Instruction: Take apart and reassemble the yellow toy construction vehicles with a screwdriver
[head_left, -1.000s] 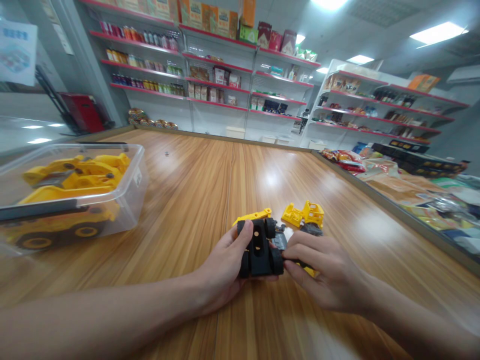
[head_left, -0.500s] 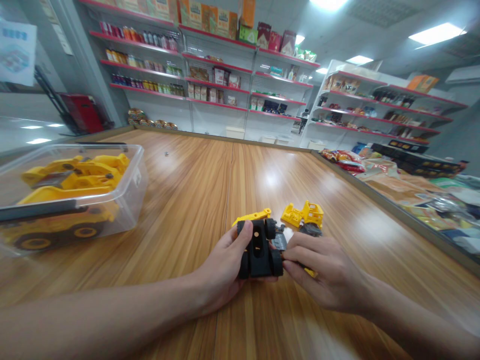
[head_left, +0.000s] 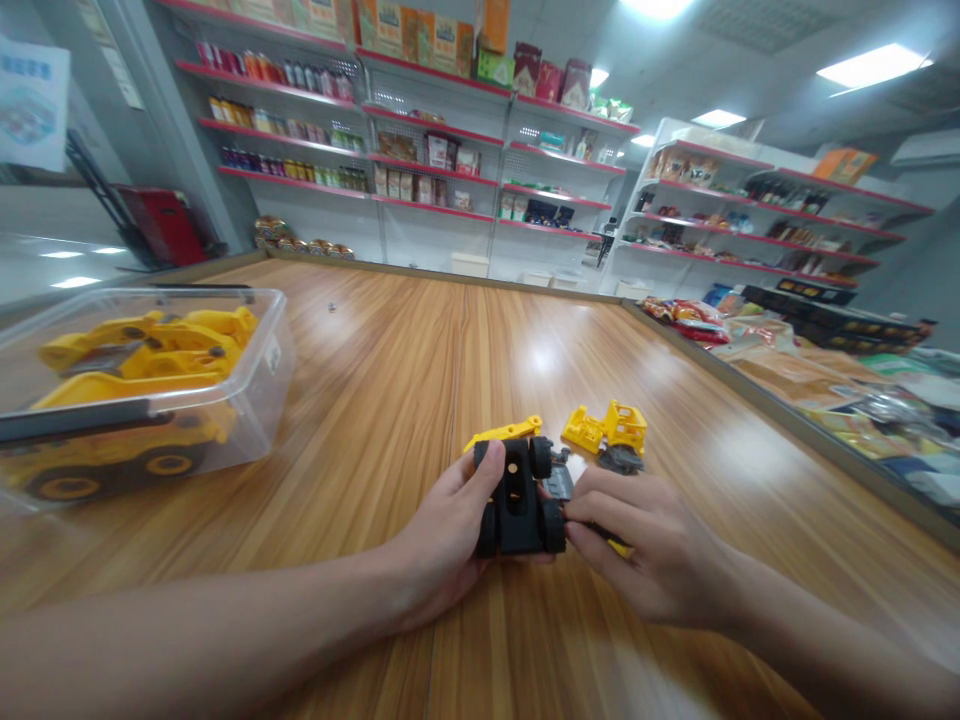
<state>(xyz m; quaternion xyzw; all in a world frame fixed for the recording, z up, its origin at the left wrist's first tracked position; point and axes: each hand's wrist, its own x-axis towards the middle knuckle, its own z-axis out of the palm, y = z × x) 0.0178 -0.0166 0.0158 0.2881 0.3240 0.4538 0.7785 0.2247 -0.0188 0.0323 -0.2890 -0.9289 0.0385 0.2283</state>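
Note:
My left hand (head_left: 450,530) is closed around a black toy-vehicle chassis (head_left: 517,515) with black wheels, thumb pressed on its upper left. Close by its lower right wheel, my right hand (head_left: 645,540) is closed in a pinch. What those fingertips hold is hidden; a bit of yellow shows below them. Behind the chassis lies a yellow toy arm (head_left: 510,432), partly covered. A grey plastic part (head_left: 559,480) shows between the chassis and my right fingers. Just beyond my right hand, a yellow toy cab and frame (head_left: 619,428) sits on the table with a dark grey part (head_left: 621,459) under it.
A clear plastic bin (head_left: 262,400) with yellow toy trucks stands at the left of the wooden table (head_left: 375,400). One tiny object (head_left: 331,307) lies toward the back. Bagged goods (head_left: 810,370) fill the right side past the table's raised edge. Stocked shelves (head_left: 427,150) stand behind.
Almost nothing differs. The chassis has shifted very slightly in my left hand's hold, and both hands keep their places.

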